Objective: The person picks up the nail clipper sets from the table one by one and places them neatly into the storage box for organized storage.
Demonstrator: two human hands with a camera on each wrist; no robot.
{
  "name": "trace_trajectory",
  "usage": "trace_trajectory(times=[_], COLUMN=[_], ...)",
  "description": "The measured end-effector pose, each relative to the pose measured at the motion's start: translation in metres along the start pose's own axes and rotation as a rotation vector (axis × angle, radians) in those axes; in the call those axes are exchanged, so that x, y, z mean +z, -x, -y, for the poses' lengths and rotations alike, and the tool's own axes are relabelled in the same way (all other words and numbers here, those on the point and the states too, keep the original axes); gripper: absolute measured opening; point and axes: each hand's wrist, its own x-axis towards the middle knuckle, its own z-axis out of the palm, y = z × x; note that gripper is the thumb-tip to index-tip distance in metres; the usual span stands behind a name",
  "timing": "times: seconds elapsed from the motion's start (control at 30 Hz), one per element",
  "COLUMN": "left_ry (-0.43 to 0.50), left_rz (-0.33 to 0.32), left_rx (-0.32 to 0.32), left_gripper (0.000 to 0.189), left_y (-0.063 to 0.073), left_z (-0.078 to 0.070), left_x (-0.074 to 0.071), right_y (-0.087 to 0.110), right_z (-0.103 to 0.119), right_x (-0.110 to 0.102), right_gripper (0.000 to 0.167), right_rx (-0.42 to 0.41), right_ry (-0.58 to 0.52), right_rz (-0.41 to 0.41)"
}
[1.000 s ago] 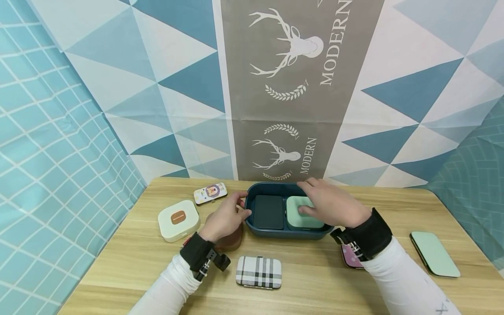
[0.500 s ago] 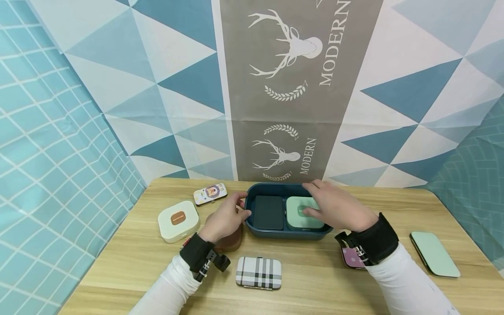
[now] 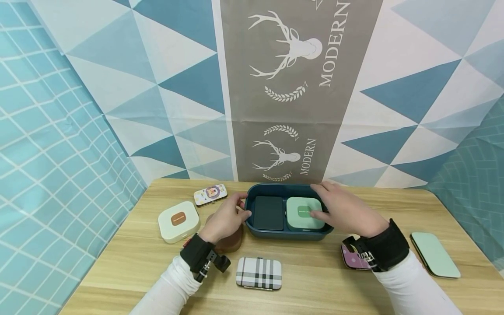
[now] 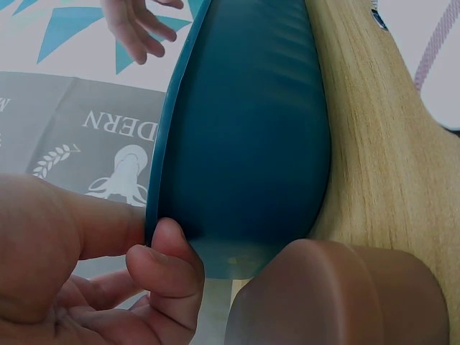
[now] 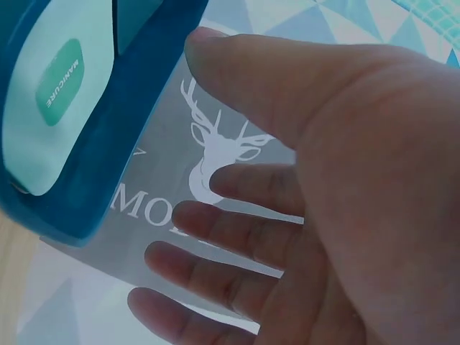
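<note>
A dark blue oblong plastic bin [image 3: 289, 235] stands near the back of the table. My left hand [image 3: 224, 219] pinches its left rim between thumb and finger, as the left wrist view shows on the bin wall [image 4: 244, 129]. Inside, a mint-green case [image 3: 301, 218] labelled "MANICURE" [image 5: 61, 83] sits on the right, beside a flat black square piece [image 3: 269, 213]. My right hand [image 3: 352, 211] is over the bin's right end with fingers spread; in the right wrist view that hand [image 5: 316, 201] holds nothing and is apart from the green case.
Left of the bin are a cream case [image 3: 179, 227], a small patterned tin [image 3: 210, 194] and a brown rounded container [image 3: 232, 240], partly under my left hand. A plaid case [image 3: 259, 273] lies in front. A purple dotted case [image 3: 354, 259] and a pale green flat case [image 3: 435, 254] lie right.
My right hand has drawn back to the right off the green case, uncovering its label. The left hand keeps its place on the bin's rim.
</note>
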Motion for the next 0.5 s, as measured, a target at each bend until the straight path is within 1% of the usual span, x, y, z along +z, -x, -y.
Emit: trace_trajectory(times=[0.23, 0.5], left_ry=[-0.016, -0.012], left_rz=[0.003, 0.003], left_rx=[0.010, 0.006], left_gripper=[0.054, 0.054], left_y=[0.001, 0.000], left_z=[-0.001, 0.000], left_x=[0.000, 0.000], right_y=[0.009, 0.019], right_z=[-0.007, -0.014], right_x=[0.000, -0.001], right_gripper=[0.074, 0.075], right_rx=[0.047, 0.064], right_ry=[-0.025, -0.036], right_rz=[-0.008, -0.026])
